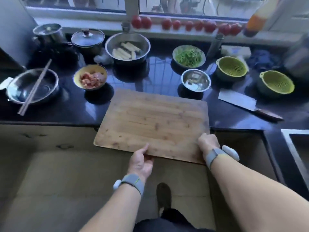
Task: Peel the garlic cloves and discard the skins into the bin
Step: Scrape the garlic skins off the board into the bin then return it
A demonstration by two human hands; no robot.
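Garlic cloves, maybe the pale bits in the small steel bowl (195,80) just behind the cutting board (153,118); too blurry to be sure. No skins on the board, no bin in view. Left hand (142,160) pinching the board's near edge, thumb on top, fingers tucked under. Right hand (208,143) curled round the near right corner. Held at two spots, likely to keep it flat and steady. Near edge sticking out past the counter (66,111), probably for sliding into a good spot to work. Knife (247,104) lying off to the right, apart from the board, safely out of the way.
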